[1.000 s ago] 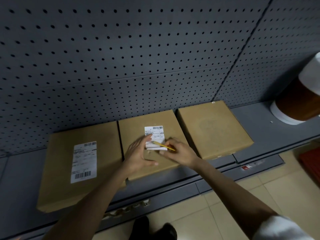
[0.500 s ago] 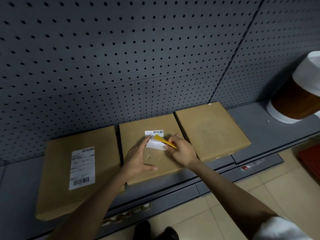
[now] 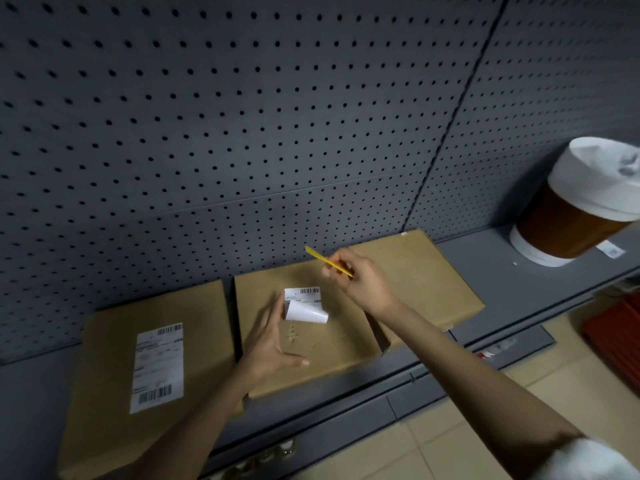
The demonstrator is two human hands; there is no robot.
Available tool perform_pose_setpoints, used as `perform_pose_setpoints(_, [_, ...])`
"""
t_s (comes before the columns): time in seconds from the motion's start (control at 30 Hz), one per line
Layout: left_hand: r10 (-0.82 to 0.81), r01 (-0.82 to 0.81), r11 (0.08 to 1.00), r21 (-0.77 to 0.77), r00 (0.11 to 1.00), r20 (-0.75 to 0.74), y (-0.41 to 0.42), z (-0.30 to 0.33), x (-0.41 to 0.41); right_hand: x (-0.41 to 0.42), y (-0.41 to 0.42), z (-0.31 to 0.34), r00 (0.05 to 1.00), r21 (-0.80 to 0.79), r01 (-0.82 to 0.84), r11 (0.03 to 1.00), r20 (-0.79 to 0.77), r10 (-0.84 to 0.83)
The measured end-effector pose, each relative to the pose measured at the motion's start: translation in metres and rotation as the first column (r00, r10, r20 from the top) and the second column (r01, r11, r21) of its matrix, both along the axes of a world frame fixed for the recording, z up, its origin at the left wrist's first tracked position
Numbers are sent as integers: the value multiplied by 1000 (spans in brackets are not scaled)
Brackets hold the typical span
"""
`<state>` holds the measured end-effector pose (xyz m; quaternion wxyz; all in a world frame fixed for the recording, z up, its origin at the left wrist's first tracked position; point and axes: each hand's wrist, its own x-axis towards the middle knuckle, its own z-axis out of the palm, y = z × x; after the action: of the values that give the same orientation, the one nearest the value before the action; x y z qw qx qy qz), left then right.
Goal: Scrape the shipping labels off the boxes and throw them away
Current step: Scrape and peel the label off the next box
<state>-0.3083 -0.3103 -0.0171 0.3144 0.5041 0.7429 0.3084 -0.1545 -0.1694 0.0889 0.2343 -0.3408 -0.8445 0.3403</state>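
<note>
Nearest you, the tan tiled floor lies open below the shelf edge. On the grey metal shelf three flat brown cardboard boxes sit side by side. The left box carries a full white shipping label, untouched. Your left hand rests on the middle box, fingers spread and the thumb out, their tips just beside the half-peeled white label. That label's near part has curled up into a roll, while its far strip with the barcode clings to the cardboard; torn scuffs mark the bared patch. Your right hand hovers above the far edge of that box, fingers pinching a thin yellow plastic scraper with its blade clear of the surface. The right box shows no label. So, by my reading, one label is partly off, one whole, none visibly binned. The white-lined brown bin stands far right, with bare shelf between. The grey pegboard wall closes the far side tightly.
</note>
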Motion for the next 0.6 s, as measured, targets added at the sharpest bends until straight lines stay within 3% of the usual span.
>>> perform_pose_setpoints(0.17, [66, -69, 994, 90, 997, 43, -1, -5, 0, 15, -9, -30, 967, -31, 18, 999, 255, -9])
perform_pose_setpoints(0.3, [57, -37, 988, 151, 990, -127, 2, 3, 3, 29, -13, -55, 924, -77, 89, 993, 378, -54])
perform_pose_setpoints(0.4, [69, -41, 991, 128, 973, -221, 10, 13, 6, 33, -14, -58, 921, -92, 96, 991, 385, -53])
perform_pose_setpoints(0.6, [269, -273, 956, 106, 962, 43, 21, 28, 15, 42, -9, -56, 933, -123, 134, 983, 349, -84])
